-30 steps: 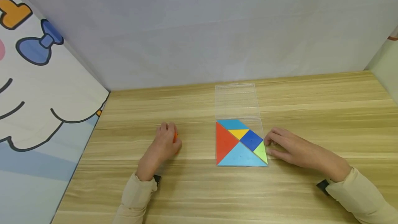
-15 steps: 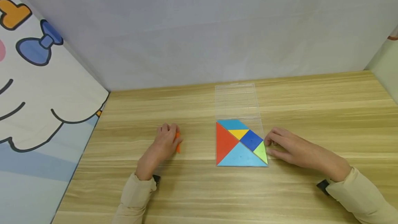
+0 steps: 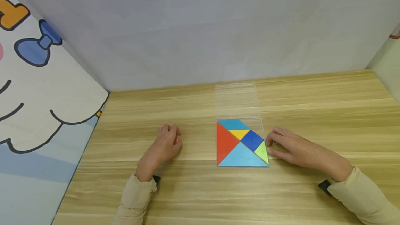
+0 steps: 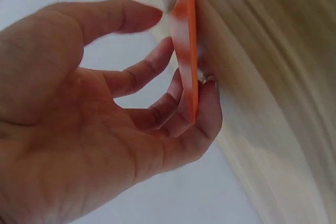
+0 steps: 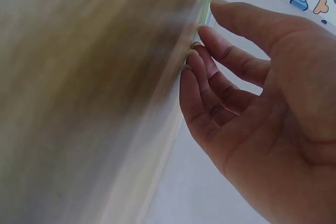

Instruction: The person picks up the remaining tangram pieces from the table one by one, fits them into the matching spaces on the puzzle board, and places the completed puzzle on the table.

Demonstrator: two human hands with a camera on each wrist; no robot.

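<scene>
My left hand (image 3: 161, 148) is over the table left of the clear case, its fingers curled round an orange tangram piece (image 4: 192, 51). In the left wrist view that flat piece stands on edge against the fingers, the thumb tip close to its face; most of it is hidden in the head view. My right hand (image 3: 293, 148) rests at the case's right edge, fingers loosely bent and holding nothing. In the clear case (image 3: 257, 126) lie a red triangle (image 3: 225, 143), a light blue triangle (image 3: 243, 157), a blue square (image 3: 252, 140), a green triangle (image 3: 261, 152), a yellow triangle (image 3: 240, 133) and a teal parallelogram (image 3: 232, 124).
The case's clear lid (image 3: 237, 101) lies folded back flat towards the rear of the wooden table (image 3: 193, 190). A pale cloth wall (image 3: 218, 37) rises behind the table, and a cartoon-printed panel (image 3: 72, 96) stands along its left side.
The orange piece has turned within my left hand: more of it showed half a second ago, and now only slivers do. My right hand and the pieces in the case stay put.
</scene>
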